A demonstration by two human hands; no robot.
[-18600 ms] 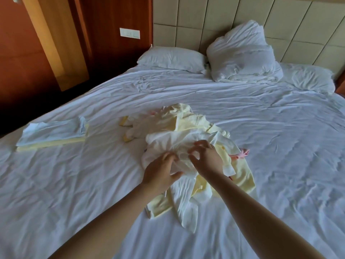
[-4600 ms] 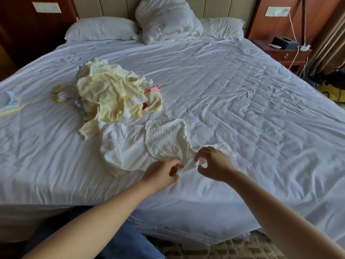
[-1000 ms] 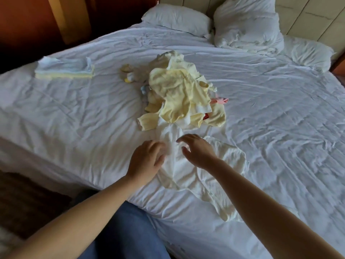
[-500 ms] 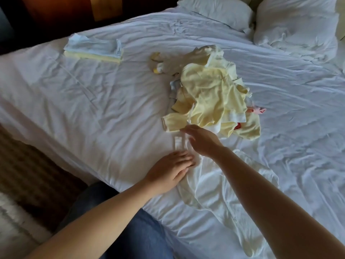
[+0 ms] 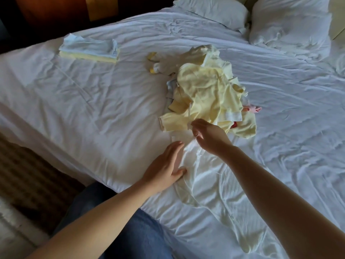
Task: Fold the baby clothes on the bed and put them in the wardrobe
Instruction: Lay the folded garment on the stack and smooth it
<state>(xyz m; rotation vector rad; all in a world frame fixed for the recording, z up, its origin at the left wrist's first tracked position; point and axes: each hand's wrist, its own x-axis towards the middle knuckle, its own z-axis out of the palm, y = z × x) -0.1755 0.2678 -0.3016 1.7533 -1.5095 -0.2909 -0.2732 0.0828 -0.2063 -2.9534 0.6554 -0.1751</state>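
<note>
Lying by the edge of the bed [image 5: 89, 113], the white garment [image 5: 203, 180] seems light and limp; left hand [image 5: 164, 165] presses it with flat fingers, right hand [image 5: 211, 139] pinches its top corner, a sensible hold.

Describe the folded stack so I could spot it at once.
Start with the white bed. Near its far left edge, well left of the loose pile in the middle, lies the folded stack. It alone is flat and squared off, pale blue over yellow, while the pile and the white garment are rumpled.
</note>
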